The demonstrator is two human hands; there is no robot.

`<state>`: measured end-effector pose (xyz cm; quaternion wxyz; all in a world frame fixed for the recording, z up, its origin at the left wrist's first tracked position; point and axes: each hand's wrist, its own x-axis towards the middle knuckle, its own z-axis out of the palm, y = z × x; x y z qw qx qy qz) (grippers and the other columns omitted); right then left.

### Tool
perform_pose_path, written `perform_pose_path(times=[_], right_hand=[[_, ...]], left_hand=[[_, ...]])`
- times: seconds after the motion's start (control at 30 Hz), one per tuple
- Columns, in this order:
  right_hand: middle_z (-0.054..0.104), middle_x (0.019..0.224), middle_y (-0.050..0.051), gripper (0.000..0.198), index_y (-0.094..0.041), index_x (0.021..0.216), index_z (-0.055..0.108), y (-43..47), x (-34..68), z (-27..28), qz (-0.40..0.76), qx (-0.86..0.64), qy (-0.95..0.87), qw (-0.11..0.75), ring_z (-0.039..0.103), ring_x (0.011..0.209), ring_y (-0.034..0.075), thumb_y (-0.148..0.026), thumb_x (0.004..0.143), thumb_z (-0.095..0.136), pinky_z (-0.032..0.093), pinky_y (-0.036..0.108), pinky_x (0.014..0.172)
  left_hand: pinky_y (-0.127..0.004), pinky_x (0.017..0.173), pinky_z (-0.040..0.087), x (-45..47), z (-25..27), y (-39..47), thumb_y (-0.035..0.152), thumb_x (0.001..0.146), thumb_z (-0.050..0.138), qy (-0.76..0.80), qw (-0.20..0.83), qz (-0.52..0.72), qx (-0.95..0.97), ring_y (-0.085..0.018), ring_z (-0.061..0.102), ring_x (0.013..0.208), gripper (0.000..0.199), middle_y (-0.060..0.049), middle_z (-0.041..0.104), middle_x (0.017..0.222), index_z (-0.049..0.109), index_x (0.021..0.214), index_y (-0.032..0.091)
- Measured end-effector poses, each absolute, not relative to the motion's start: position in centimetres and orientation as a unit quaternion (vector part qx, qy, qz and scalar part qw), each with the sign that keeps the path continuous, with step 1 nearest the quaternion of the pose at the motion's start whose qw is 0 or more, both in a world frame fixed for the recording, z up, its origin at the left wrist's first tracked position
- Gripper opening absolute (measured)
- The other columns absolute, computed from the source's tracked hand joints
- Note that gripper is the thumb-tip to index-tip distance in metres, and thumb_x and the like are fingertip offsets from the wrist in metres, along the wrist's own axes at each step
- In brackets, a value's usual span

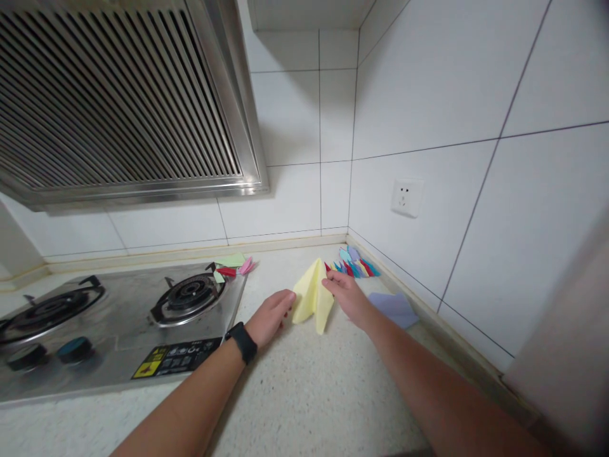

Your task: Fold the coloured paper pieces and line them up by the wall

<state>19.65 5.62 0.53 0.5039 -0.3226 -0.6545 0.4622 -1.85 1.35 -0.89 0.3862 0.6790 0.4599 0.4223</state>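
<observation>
A sheet of pale yellow paper (309, 297), folded into a paper airplane shape, stands between my hands over the counter, its pointed end away from me and its centre creased. My right hand (343, 293) pinches the right wing near its outer edge. At the left wing's edge is my left hand (272, 314), thumb against the paper and fingers curled under, partly hidden. A dark watch (242, 343) is on my left wrist. Beyond my right hand lies a row of small folded papers (360, 268) in several colours. A lavender paper (394, 308) rests beside my right forearm.
On the left is a steel gas stove (114, 336) with black burners and knobs. Green, red and pink folded papers (235, 266) lie at its back right corner. A range hood (128, 95) hangs above. A wall socket (407, 197) is on the tiled right wall.
</observation>
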Motion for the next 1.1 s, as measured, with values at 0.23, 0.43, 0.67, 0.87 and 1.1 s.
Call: perform_pose_path(times=[0.23,0.43,0.67,0.87,1.1], right_hand=[[0.053,0.067,-0.004,0.028,-0.019,0.075,0.055,5.37,19.6,0.3,0.469,-0.313,-0.683,0.465,0.048,0.062,0.013,-0.045,0.083,0.058,0.035,0.025,0.06],[0.053,0.067,-0.004,0.025,-0.019,0.075,0.057,5.05,19.54,0.44,0.474,-0.311,-0.688,0.454,0.048,0.063,0.013,-0.043,0.083,0.058,0.035,0.025,0.061],[0.054,0.067,-0.003,0.026,-0.019,0.076,0.058,5.53,19.68,0.14,0.483,-0.323,-0.669,0.464,0.049,0.061,0.013,-0.044,0.083,0.059,0.035,0.025,0.06],[0.057,0.067,-0.003,0.026,-0.019,0.076,0.057,5.6,19.74,0.14,0.501,-0.343,-0.646,0.463,0.051,0.06,0.014,-0.045,0.081,0.059,0.036,0.025,0.058],[0.056,0.066,-0.003,0.027,-0.019,0.074,0.054,5.78,19.8,0.04,0.5,-0.352,-0.643,0.462,0.051,0.06,0.013,-0.045,0.081,0.059,0.036,0.025,0.056]], left_hand=[[-0.018,0.047,0.042,-1.33,-0.47,1.59,0.053,0.082,0.058,0.431,0.414,0.458,0.658,-0.013,0.053,0.066,0.039,-0.002,0.055,0.076,0.063,0.094,0.016],[-0.02,0.046,0.042,-1.38,-0.98,1.79,0.052,0.08,0.061,0.425,0.405,0.464,0.663,-0.01,0.046,0.055,0.037,0.001,0.051,0.067,0.063,0.082,0.015],[-0.02,0.046,0.04,-1.29,-0.52,1.49,0.049,0.082,0.06,0.417,0.427,0.479,0.644,-0.009,0.045,0.052,0.035,0.003,0.048,0.063,0.059,0.076,0.015],[-0.021,0.046,0.038,-1.34,-0.45,1.38,0.048,0.083,0.059,0.412,0.442,0.493,0.625,-0.009,0.046,0.052,0.034,0.002,0.049,0.063,0.058,0.075,0.015],[-0.02,0.047,0.035,-1.31,-0.1,1.25,0.048,0.083,0.059,0.412,0.447,0.503,0.614,-0.009,0.044,0.051,0.035,0.003,0.048,0.06,0.057,0.073,0.015]])
